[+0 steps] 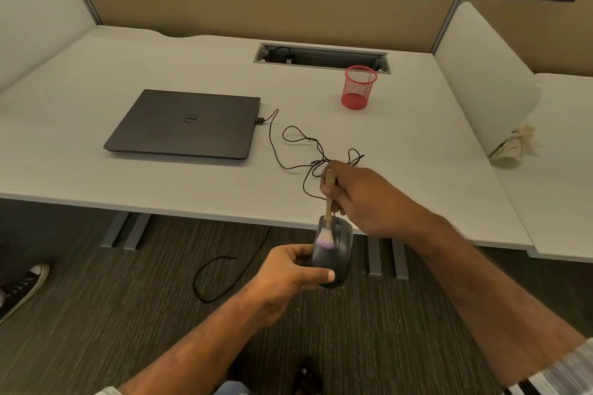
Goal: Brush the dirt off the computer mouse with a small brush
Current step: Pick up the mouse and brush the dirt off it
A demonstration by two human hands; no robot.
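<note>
Mouse (340, 253) first: black, smooth and rounded, it is held in the air just past the near edge of the desk (80, 144), above the carpet. The left hand (288, 269) grips it from the left side, thumb curled along its near end and fingers wrapped behind it. The right hand (359, 199) pinches the pale wooden handle of a small brush (328, 218), fingers curled round the upper part of the stick. The brush slants down and its soft, fanned bristles, pale with a purple tinge, touch the left front of the mouse beside the scroll wheel.

A thin black cord (288, 151) lies in loose loops and tangles on the desk, running from behind the right hand to a plug in the right side of a closed dark grey laptop (183, 125). The laptop lies flat to the left, well apart from the hands. A red wire-mesh cup (359, 88) stands upright farther back, just in front of a metal-framed cable slot (321, 58) cut in the desk.

The desk top is pale grey and matte, with a straight front edge and open surface between laptop and cup. Tan fabric panels (256, 0) close off the back. Below, the carpet (112, 314) is dark and ribbed, and another black cable (221, 279) curls on it.
</note>
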